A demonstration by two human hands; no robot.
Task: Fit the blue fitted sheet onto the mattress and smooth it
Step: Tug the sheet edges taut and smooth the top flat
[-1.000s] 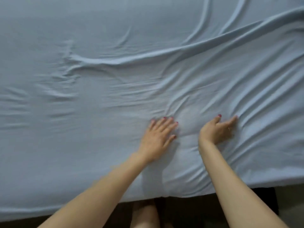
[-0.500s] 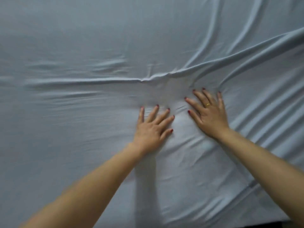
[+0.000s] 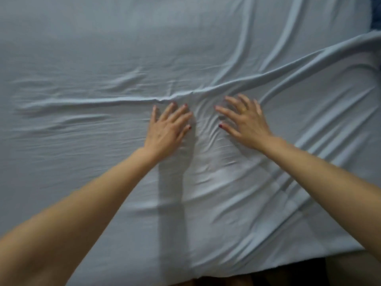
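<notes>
Fingers first: both sets are straight and spread, flat on the sheet [image 3: 103, 182], not pinching or gripping any fabric. The left hand [image 3: 168, 129] has its fingers fanned out, tips right up against a long ridge [image 3: 92, 101] of bunched cloth that runs off to the left. Dark red polish on the nails. The right hand [image 3: 245, 120] is just beside it, palm down too, fingers splayed wider, a bit blurry, with a gold ring [image 3: 244, 109] on one finger. Its fingertips sit at the spot where a thicker fold [image 3: 299, 62] climbs away up to the right edge.

Between the two hands there's a patch of small crinkles, and more creases fan out below and to the right of the right forearm. Left side of the sheet has only soft ripples; the far part looks pretty flat.

The sheet covers nearly everything in view. Its near edge [image 3: 268, 269] shows at the bottom right, with dark floor below it. Both bare forearms reach in from the bottom corners.
</notes>
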